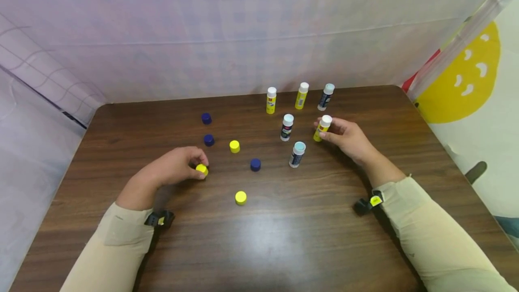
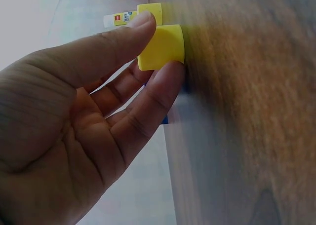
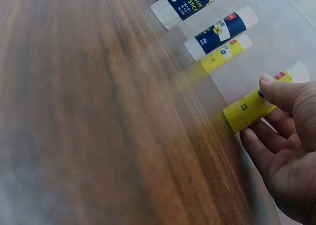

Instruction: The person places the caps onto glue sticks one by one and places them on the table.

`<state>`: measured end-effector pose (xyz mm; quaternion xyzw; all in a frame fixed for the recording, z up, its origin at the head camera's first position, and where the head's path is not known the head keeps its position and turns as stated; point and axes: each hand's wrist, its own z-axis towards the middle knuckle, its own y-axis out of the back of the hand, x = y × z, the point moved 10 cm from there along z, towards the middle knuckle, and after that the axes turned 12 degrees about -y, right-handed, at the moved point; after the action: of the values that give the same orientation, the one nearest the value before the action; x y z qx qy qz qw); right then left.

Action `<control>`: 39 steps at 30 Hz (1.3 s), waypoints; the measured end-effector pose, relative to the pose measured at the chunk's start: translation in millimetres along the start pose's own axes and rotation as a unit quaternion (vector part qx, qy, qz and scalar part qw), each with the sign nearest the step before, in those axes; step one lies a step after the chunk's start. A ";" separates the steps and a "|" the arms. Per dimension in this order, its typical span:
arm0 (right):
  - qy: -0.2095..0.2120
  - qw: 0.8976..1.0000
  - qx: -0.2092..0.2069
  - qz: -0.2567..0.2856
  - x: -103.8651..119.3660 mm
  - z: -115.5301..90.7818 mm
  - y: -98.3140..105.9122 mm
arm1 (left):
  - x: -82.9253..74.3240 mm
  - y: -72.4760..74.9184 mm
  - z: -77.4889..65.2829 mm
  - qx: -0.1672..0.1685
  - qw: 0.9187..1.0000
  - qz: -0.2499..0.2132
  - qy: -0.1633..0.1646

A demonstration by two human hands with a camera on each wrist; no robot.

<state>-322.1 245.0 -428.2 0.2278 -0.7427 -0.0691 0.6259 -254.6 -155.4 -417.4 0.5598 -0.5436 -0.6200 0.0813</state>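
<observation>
Head view: nearest the person came the left sleeve and right sleeve, a small black device strapped at the left cuff and a second black device at the right. Beyond the cuffs, on the dark wood-grain table, sat the nearest yellow cap. Farther off and to its left, the left hand pinched the held yellow cap, thumb and fingertips clamped on its side. Slightly beyond lay the near blue cap, with the near blue glue stick standing to its right. Then came the far yellow cap and, just beside it, the middle blue cap. Right of these stood the middle blue glue stick; farther right, the right hand gripped the held yellow glue stick, thumb and fingers clamped round it. Whether its base touched the wood could not be told. The far blue cap lay beyond the middle one. Farthest on the table, two yellow glue sticks and the far blue glue stick stood uncapped before the pale cloth backdrop.
</observation>
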 end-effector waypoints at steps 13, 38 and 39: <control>0.006 1.000 -0.006 -0.005 4.1 -1.1 1.0 | -5.4 0.6 1.2 -0.006 1.000 0.012 -0.010; 0.022 0.997 -0.031 -0.060 29.4 -9.9 -4.5 | -55.4 17.1 21.0 -0.046 0.994 0.037 -0.088; 0.024 0.997 -0.036 -0.067 32.3 -10.3 -3.7 | -57.6 18.3 22.2 -0.048 0.994 0.036 -0.088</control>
<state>-314.9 229.9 -398.5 0.2556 -0.7074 -0.1319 0.6456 -260.5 -108.8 -373.4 0.4787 -0.5380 -0.6889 0.0826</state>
